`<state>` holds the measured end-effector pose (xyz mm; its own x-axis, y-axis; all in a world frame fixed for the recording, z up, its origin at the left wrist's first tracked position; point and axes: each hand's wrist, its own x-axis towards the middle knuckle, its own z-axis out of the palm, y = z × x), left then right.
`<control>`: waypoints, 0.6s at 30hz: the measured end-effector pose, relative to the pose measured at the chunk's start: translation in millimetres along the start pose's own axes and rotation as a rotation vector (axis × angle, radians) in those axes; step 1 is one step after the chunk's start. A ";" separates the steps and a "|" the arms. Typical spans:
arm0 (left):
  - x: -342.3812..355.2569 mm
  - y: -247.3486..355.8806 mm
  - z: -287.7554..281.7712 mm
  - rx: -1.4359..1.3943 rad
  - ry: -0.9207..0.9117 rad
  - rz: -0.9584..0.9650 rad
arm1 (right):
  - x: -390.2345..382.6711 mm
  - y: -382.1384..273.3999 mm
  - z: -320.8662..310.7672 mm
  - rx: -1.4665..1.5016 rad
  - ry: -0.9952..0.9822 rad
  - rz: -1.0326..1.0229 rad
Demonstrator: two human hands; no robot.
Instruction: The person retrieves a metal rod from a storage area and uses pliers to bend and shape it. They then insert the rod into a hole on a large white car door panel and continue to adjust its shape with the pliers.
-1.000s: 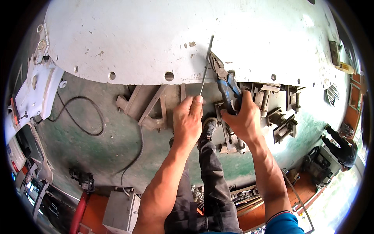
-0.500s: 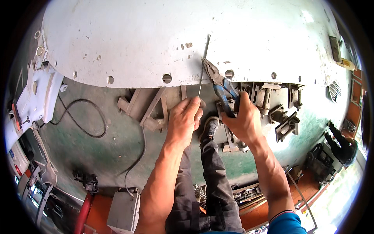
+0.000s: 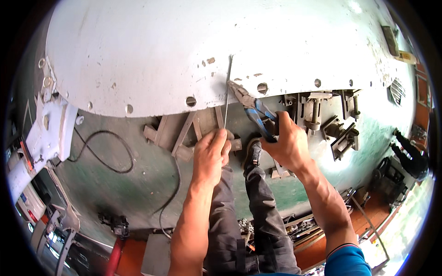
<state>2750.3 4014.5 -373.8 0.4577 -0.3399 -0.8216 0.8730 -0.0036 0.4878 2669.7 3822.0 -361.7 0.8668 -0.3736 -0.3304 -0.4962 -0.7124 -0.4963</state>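
Observation:
My left hand [image 3: 211, 156] is closed on a thin metal rod [image 3: 226, 110], pinched between thumb and fingers, with the rod pointing up over the white perforated panel [image 3: 152, 60]. My right hand [image 3: 287, 147] grips a pair of pliers [image 3: 248, 103] with blue and black handles; their jaws are at the rod, below its upper tip. Whether the jaws clamp it or only touch it I cannot tell. Both hands are just below the panel's holed edge, above my legs.
Steel brackets [image 3: 182, 129] and screw clamps [image 3: 315, 115] lie below the panel. A cable [image 3: 110, 168] loops on the green floor [image 3: 138, 193]. A white metal part [image 3: 50, 129] is at the left, a grey box [image 3: 154, 257] at the bottom, and another person [image 3: 410, 158] at the far right.
The rod and pliers have shifted left and down in the picture, along with both hands. The surroundings also shift and tilt slightly. Both grips stay closed.

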 end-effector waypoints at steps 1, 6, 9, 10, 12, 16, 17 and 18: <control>-3.3 -2.0 -1.9 0.002 0.002 0.007 | 2.0 -5.1 -4.7 0.060 0.026 0.008; -12.5 -7.3 -6.8 -0.037 0.006 -0.011 | 3.0 -13.4 -0.7 0.057 0.006 0.041; -17.8 -7.9 -11.5 -0.054 -0.001 -0.039 | 3.3 -10.0 -13.6 0.193 -0.093 0.154; -17.5 -11.6 -17.1 -0.083 -0.039 -0.007 | -3.5 -14.3 -20.9 0.285 -0.117 0.205; -20.7 -15.2 -16.2 -0.072 0.026 0.006 | -11.7 -19.8 -29.5 0.317 -0.101 0.302; -18.6 -15.9 -13.2 -0.043 0.068 0.068 | -16.6 -15.5 -29.5 0.329 -0.078 0.323; -19.8 -15.1 -11.3 -0.033 0.078 0.081 | -16.2 -15.5 -29.0 0.304 -0.095 0.312; -21.6 -13.0 -9.1 -0.019 0.099 0.071 | -13.6 -16.3 -28.1 0.280 -0.111 0.301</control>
<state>2730.6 4030.5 -365.1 0.5321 -0.2445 -0.8106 0.8403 0.0356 0.5409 2667.4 3822.0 -326.5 0.6783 -0.4632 -0.5703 -0.7337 -0.3865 -0.5588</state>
